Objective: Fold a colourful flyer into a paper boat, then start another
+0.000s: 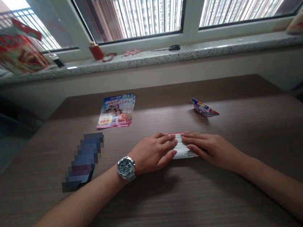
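A white printed sheet of paper [181,149], with a thin red line along its far edge, lies on the table in front of me; it looks like a folded flyer. My left hand [154,152] rests flat on its left part, fingers stretched out. From the other side, my right hand [210,146] lies on the right part, its fingers also straight and pressing down. Between my fingertips a narrow strip of the paper shows, while both its ends are hidden under the hands. Beyond my right hand stands a small folded paper boat [204,108], printed in bright colours.
A stack of colourful flyers [117,112] lies at the back left of the wooden table [162,207]. Nearer my left forearm is a blurred-out dark phone-like object [84,161]. On the granite windowsill [145,57] are a red food bag [18,52], a red container [96,51] and scissors [173,48].
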Action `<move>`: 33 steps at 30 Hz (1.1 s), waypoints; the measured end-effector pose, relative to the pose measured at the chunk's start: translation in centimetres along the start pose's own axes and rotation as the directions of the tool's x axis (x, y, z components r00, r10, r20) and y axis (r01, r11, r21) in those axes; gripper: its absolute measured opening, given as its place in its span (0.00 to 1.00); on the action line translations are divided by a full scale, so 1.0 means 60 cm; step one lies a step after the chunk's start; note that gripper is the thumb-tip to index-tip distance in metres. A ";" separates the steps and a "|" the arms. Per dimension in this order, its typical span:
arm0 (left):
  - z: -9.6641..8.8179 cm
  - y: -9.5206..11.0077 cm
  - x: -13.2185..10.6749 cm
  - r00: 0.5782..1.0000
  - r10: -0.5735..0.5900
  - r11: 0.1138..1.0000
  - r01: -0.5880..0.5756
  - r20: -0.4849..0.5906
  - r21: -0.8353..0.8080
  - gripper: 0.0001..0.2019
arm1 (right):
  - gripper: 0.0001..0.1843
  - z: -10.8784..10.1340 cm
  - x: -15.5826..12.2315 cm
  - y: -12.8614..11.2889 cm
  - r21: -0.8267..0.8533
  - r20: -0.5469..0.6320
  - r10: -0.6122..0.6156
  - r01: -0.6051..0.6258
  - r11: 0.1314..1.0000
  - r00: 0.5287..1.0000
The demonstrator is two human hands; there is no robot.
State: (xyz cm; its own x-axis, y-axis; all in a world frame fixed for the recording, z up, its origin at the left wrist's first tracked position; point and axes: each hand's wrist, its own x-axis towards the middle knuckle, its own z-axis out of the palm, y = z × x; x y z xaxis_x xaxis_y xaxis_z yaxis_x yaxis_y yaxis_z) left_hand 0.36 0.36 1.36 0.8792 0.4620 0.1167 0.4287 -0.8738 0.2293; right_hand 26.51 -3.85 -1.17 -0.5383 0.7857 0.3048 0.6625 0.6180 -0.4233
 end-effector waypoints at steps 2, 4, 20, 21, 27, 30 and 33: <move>0.000 0.001 0.001 1.000 -0.003 1.000 0.003 -0.002 -0.001 0.21 | 0.19 0.001 0.001 -0.002 0.008 0.015 0.010 -0.010 1.000 1.000; 0.000 0.002 0.002 1.000 -0.012 1.000 0.012 0.001 0.001 0.20 | 0.18 0.002 0.003 -0.004 0.022 0.016 0.027 -0.027 0.999 1.000; 0.007 0.005 0.005 0.996 -0.076 0.997 0.076 -0.048 -0.012 0.18 | 0.14 0.013 -0.001 -0.008 -0.039 -0.065 0.035 -0.037 0.999 0.997; 0.008 0.005 0.005 0.996 -0.076 0.997 0.075 -0.052 -0.015 0.18 | 0.14 0.015 -0.002 -0.008 -0.042 -0.064 0.031 -0.033 0.999 0.997; 0.013 0.007 0.004 0.994 -0.091 0.996 0.091 -0.055 -0.008 0.17 | 0.14 0.015 -0.001 -0.008 -0.050 -0.046 0.009 -0.011 0.999 0.999; 0.014 0.008 0.004 0.994 -0.091 0.996 0.092 -0.062 0.014 0.17 | 0.14 0.013 0.000 -0.011 -0.048 -0.057 -0.016 0.014 0.999 0.998; 0.015 0.008 0.004 0.994 -0.084 0.996 0.086 -0.072 0.019 0.16 | 0.14 0.012 0.001 -0.012 -0.049 -0.066 -0.019 0.016 0.999 0.998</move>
State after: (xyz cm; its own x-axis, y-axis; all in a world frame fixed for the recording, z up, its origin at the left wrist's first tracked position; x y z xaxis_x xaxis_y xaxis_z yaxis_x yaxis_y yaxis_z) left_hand 0.96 -0.10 0.60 0.8226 0.5436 0.1667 0.5064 -0.8337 0.2202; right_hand 25.61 -4.29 -1.47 -0.5154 0.7739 0.3681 0.6787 0.6309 -0.3760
